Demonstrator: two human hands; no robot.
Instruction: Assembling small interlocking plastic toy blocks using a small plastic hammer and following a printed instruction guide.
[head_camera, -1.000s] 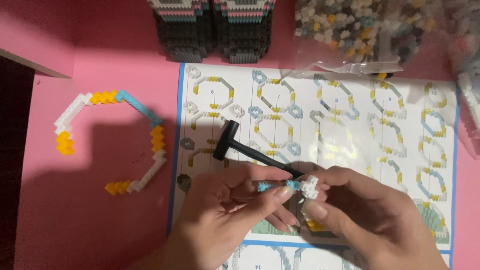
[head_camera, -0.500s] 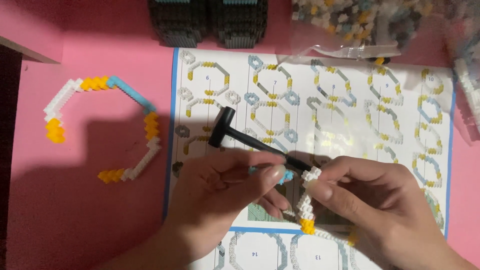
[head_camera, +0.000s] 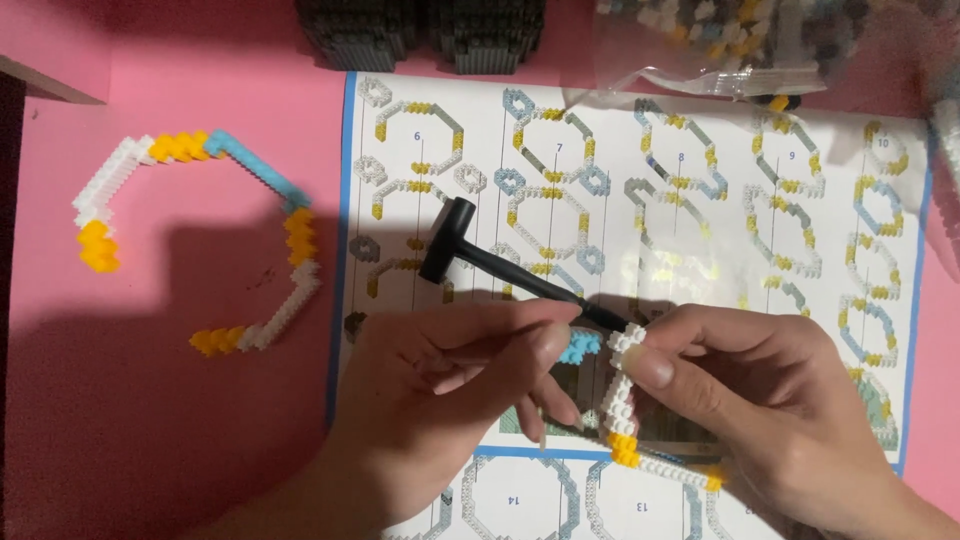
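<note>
My left hand (head_camera: 450, 375) pinches a small light-blue brick piece (head_camera: 578, 347) and presses it against the top of a chain of tiny white and yellow bricks (head_camera: 622, 410). My right hand (head_camera: 760, 400) grips that chain with thumb and fingers. A small black hammer (head_camera: 500, 268) lies across the instruction sheet (head_camera: 700, 200), its handle running under my fingers. Which hand, if any, holds the handle is hidden.
A curved open ring of white, yellow and blue bricks (head_camera: 200, 240) lies on the pink table at the left. Dark brick stacks (head_camera: 420, 35) and a clear bag of loose bricks (head_camera: 740, 40) sit along the far edge.
The chain has swung to hang down from my right hand, showing its yellow end. My hands shifted slightly on the sheet, with the blue piece now at the chain's top.
</note>
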